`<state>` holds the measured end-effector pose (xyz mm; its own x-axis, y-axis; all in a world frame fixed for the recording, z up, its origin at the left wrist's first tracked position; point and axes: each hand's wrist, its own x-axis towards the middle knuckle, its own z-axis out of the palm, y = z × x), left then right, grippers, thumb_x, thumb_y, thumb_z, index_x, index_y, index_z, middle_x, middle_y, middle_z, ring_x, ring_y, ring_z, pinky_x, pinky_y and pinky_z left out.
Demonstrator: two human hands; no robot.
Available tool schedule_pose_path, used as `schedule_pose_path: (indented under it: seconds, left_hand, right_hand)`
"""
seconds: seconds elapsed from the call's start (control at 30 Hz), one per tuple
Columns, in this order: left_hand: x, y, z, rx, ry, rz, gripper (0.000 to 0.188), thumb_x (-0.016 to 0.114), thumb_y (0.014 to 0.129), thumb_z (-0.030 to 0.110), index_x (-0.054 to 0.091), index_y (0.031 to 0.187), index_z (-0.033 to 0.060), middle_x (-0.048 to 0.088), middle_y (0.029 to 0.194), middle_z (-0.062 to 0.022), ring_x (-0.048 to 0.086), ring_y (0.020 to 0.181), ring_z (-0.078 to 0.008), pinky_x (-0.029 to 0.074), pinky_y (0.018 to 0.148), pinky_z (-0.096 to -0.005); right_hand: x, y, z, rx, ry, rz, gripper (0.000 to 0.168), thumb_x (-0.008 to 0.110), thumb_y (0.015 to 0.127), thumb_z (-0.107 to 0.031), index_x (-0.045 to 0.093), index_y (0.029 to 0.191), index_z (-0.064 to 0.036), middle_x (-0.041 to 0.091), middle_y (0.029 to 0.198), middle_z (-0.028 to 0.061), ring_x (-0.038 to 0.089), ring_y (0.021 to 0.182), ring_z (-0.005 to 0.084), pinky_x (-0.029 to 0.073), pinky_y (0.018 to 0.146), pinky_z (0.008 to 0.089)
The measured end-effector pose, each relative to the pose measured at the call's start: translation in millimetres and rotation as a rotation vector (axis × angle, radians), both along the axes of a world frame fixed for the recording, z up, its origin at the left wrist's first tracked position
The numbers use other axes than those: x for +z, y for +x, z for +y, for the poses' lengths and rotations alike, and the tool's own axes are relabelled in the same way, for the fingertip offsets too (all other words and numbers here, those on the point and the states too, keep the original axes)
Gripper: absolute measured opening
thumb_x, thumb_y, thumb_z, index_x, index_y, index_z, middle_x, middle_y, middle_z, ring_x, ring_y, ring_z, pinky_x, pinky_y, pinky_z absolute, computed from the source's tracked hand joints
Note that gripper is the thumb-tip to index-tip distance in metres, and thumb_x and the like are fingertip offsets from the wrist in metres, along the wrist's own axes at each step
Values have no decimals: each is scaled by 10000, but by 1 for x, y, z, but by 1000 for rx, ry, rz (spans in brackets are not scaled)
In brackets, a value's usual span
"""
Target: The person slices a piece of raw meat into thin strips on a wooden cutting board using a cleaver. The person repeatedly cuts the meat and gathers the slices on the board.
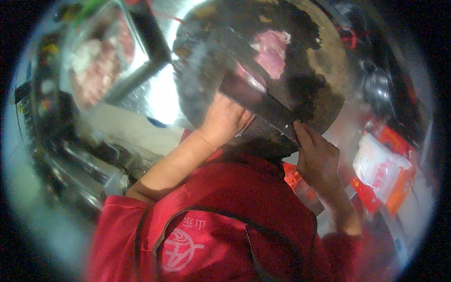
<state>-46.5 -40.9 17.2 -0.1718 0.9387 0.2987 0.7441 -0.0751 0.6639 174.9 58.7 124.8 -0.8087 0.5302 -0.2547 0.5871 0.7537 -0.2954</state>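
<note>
A round, dark-stained chopping block (327, 102) lies before me. My right hand (317, 155) grips a wide-bladed cleaver (264, 102) at its near right end, and the blade slants up and left across the block. Close against the blade's lower left side is my left hand (227, 118), fingers curled; whether it holds something under them is hidden. A strip of pink meat (251, 77) shows along the blade's far side, its lower part hidden. Beyond it a larger piece of raw pink meat (271, 53) rests on the block.
A metal tray (135, 46) of raw meat pieces (100, 67) stands at the upper left on a shiny metal surface (155, 95). To the right lie a white plastic-wrapped package (378, 162) and red-orange packaging (400, 190). Dark, glossy items line the far right, blurred.
</note>
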Motion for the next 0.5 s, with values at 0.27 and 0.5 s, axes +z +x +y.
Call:
schedule_pose_path:
  seconds: [0.27, 0.5]
  left_hand:
    - [-8, -4, 1, -1, -51, -92, 310, 738, 755, 126, 707, 1064, 109, 629, 1202, -173, 547, 1151, -421, 398, 1021, -510]
    - [-6, -3, -2, 5, -120, -107, 354, 748, 740, 121, 694, 1089, 93, 643, 1167, -165, 556, 1135, -418, 402, 1018, -509]
  right_hand:
    - [-18, -55, 13, 15, -139, -60, 450, 549, 816, -17, 541, 1264, -64, 661, 1120, 163, 687, 865, 355, 570, 719, 450]
    - [-18, -58, 10, 69, -84, -41, 478, 581, 796, -56, 496, 1265, -35, 617, 1150, 224, 694, 811, 374, 591, 669, 464]
